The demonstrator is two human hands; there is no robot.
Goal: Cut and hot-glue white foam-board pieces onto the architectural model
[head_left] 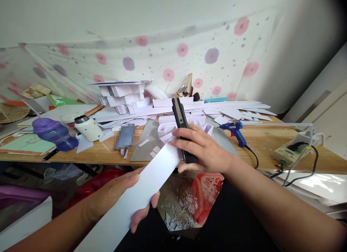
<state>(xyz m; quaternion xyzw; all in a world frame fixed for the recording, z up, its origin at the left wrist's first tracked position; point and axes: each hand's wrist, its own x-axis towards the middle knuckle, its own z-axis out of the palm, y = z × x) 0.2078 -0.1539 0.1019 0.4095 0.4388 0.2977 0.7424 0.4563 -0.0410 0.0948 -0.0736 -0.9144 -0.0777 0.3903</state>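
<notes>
My left hand [119,190] is wrapped around a long white foam board strip [146,187], thumb on one edge and fingertips on the other. The strip slants from the bottom of the view up toward the table's edge. A black utility knife [180,118] lies in my right hand [203,147], pointing away from me. The right fingers rest over the knife and the strip's far end; the exact contact there is partly hidden. Beyond my hands, white curved and angled board pieces [168,129] stand on a grey cutting mat [145,140].
A blue glue gun [235,131] lies right of the mat, near a power strip [291,150] with cords. On the left stand a purple bottle [55,134] and a white bottle [88,128]. Stacked white board pieces [124,96] are behind. Below is a red basket [207,194] among scraps.
</notes>
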